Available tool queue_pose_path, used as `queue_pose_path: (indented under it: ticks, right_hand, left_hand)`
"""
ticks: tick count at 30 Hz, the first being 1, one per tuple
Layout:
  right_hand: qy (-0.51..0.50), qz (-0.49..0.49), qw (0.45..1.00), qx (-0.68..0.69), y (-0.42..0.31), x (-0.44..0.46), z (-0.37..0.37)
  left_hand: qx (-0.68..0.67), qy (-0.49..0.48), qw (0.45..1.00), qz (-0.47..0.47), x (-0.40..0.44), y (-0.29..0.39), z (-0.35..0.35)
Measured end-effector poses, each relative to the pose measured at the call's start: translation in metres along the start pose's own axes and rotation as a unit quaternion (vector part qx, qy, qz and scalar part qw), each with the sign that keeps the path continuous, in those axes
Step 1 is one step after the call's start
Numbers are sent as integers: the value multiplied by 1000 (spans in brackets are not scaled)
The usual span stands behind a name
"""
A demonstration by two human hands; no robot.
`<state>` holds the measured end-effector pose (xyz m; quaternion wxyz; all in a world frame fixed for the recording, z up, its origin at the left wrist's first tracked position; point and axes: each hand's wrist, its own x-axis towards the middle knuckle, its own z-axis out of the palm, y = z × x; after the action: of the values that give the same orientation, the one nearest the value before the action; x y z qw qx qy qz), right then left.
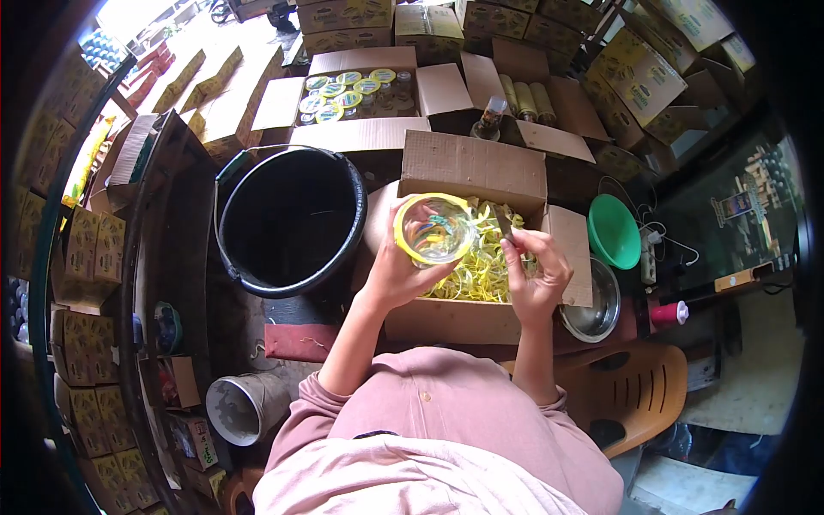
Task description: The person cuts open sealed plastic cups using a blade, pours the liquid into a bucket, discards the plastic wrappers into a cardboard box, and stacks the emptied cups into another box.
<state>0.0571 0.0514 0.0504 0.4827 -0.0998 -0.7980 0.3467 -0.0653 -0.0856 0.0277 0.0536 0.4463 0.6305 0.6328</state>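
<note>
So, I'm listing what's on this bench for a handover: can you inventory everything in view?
Tub: one, clear with yellow rim, left hand
Thin tool: one, dark, right hand
Open box: one, brown, front centre
Strips: many, yellow, inside it
Bucket: one, black, left
Pail: one, greyish, lower left
Basin: one, green, right
Bowl: one, metallic, below basin
Jars: several, mostly yellow-topped, rear box
Cylinders: three, yellowish, another rear box
Spool: one, pink, right
Chair: one, orange-brown, lower right
Cartons: many, yellow-brown, around
Hands: two, bare, left, right
</note>
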Motion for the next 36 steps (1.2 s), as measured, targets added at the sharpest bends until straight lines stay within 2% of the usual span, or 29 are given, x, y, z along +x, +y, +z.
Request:
queue_pose_path:
  ticks: [1, 4, 8, 9, 12, 16, 25, 29, 35, 36]
  right_hand:
    - [0, 3, 1000, 14, -1, -1, 3]
    - [9, 2, 1000, 28, -8, -9, 10]
    - [36, -15, 999, 33, -15, -19, 20]
    - [40, -23, 999, 27, -19, -19, 22]
    - [53, -55, 997, -6, -21, -20, 23]
    - [66, -72, 995, -25, -22, -21, 23]
    - [67, -70, 995, -14, -22, -20, 27]
    - [68, -69, 995, -4, -21, -20, 28]
    - [73, -72, 992, -71, -27, -12, 28]
    - [68, -66, 994, -46, -25, -11, 28]
  left_hand:
    - [-45, 11, 999, -27, -2, -10, 2]
    - [12, 38, 997, 62, 1, -13, 1]
    - [-29, 93, 995, -22, -4, -5, 10]
    - [-33, 71, 996, -38, -5, -1, 10]
    - [-13, 59, 998, 20, -12, 1, 12]
    - [-30, 34, 999, 24, -16, 2, 10]
    - [-108, 58, 992, 6, -17, 11, 15]
    - [-108, 72, 992, 2, -17, 11, 16]
    - [-69, 68, 995, 28, -18, 12, 18]
    - [-70, 63, 995, 27, -20, 9, 18]
